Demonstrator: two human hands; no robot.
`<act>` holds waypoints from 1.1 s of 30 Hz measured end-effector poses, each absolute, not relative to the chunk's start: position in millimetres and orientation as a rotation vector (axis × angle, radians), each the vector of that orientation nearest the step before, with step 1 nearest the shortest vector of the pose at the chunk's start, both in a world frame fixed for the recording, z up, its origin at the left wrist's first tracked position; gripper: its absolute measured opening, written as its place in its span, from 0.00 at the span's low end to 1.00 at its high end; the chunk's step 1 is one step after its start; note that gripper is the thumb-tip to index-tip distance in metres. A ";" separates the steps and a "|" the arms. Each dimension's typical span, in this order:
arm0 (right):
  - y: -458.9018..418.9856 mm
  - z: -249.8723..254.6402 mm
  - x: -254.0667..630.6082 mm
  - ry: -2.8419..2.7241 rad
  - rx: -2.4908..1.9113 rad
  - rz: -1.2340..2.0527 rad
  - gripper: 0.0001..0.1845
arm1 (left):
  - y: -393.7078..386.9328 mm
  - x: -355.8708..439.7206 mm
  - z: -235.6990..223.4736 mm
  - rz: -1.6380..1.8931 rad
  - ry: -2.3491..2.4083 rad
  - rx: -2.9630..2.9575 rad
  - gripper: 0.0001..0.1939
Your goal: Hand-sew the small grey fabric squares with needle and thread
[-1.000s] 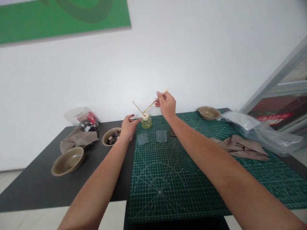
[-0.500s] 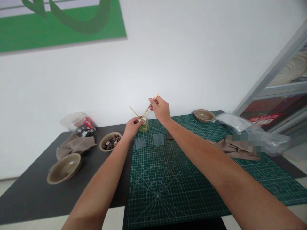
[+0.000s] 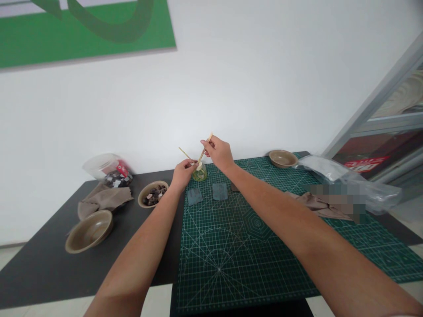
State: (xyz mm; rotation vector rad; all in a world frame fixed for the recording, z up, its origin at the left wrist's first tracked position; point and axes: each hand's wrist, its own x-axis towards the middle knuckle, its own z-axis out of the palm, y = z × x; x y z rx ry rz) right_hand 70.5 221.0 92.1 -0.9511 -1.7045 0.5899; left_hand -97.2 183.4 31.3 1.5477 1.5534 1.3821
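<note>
At the far edge of the cutting mat, a small glass jar [image 3: 199,175] with green patterning stands upright. My right hand [image 3: 218,153] pinches a thin, light wooden stick [image 3: 208,143], its lower end slanting down to the jar's mouth. Just left of the jar is my left hand [image 3: 183,175], fingers closed at the rim; what they grip is hidden. A second thin stick [image 3: 185,153] leans up and left from behind these fingers. Two translucent bluish squares [image 3: 220,192] [image 3: 194,197] lie flat on the mat in front of the jar.
The green cutting mat [image 3: 218,246] covers the right of the dark table [image 3: 36,264]. At left are a bowl of dark pieces [image 3: 141,200], another bowl [image 3: 89,233], a brown cloth [image 3: 105,199] and a tipped plastic tub [image 3: 102,165]. At right are a shallow bowl [image 3: 283,159], plastic bag [image 3: 373,193] and cloth [image 3: 313,204].
My right hand has moved slightly left and down, and its stick stands steeper, lower at the jar. My left hand stays at the rim. The view has shifted a little.
</note>
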 end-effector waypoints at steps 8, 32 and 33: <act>213.2 95.7 47.5 -2.153 -1.099 0.358 0.13 | 174.3 -96.5 36.8 1.351 1.737 1.446 0.17; 82.1 16.6 156.4 -1.725 -1.110 1.332 0.11 | 41.9 16.4 48.9 0.273 1.803 2.356 0.23; 78.5 18.4 161.3 -1.720 -1.125 1.293 0.11 | 40.0 20.6 49.7 0.284 1.783 2.386 0.24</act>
